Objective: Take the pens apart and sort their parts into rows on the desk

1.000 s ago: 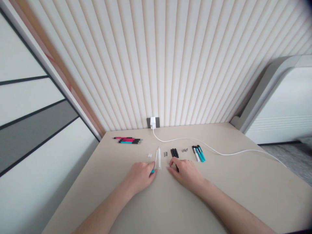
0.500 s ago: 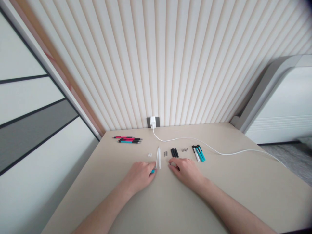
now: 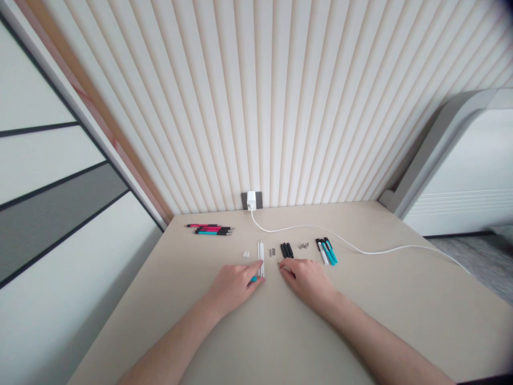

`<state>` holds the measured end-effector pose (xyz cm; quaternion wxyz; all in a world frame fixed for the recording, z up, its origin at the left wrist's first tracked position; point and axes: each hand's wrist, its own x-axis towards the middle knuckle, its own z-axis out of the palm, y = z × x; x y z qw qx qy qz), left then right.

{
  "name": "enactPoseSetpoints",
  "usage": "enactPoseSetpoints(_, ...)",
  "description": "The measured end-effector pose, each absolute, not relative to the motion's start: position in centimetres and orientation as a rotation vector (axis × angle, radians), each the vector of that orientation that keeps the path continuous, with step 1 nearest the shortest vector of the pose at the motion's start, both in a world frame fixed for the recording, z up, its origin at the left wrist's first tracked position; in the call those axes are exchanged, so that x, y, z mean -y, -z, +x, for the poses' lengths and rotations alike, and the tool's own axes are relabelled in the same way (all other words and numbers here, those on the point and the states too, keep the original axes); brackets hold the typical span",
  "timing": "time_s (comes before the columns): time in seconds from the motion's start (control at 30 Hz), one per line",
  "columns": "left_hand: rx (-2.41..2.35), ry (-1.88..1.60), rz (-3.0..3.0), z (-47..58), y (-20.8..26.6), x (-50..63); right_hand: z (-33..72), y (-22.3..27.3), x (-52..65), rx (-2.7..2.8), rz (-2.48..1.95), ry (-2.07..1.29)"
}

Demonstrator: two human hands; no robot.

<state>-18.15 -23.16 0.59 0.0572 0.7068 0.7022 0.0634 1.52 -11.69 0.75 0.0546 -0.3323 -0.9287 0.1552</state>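
Observation:
My left hand (image 3: pixel 233 284) has a teal pen barrel (image 3: pixel 254 279) tucked in its curled fingers. Its index finger and thumb reach out over the white ink refills (image 3: pixel 260 251), which lie side by side. My right hand (image 3: pixel 308 275) is closed in a pinch, with a tiny dark bit at the fingertips that is too small to name. Just beyond it lie black pen grips (image 3: pixel 287 250). Small springs (image 3: pixel 272 252) rest between the refills and the grips. Small white parts (image 3: pixel 246 254) sit left of the refills.
Pink and teal pens (image 3: pixel 212 230) lie at the back left. Small metal tips (image 3: pixel 303 246) and white and teal barrels with black clips (image 3: pixel 327 251) are at the right. A white cable (image 3: pixel 352 246) runs from a charger (image 3: pixel 251 200) across the table (image 3: pixel 256 337).
My left index finger and thumb have shifted right over the refills. The slanted left refill now stands straight alongside the others. My right hand has barely moved.

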Motion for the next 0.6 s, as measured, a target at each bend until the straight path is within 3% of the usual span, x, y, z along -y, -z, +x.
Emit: enactPoseSetpoints(0.6, -2.032, -0.306, 2.181, -17.72, -0.13, 22.54, 0.83, -0.63, 11.66, 2.814, -1.115, -0.407)
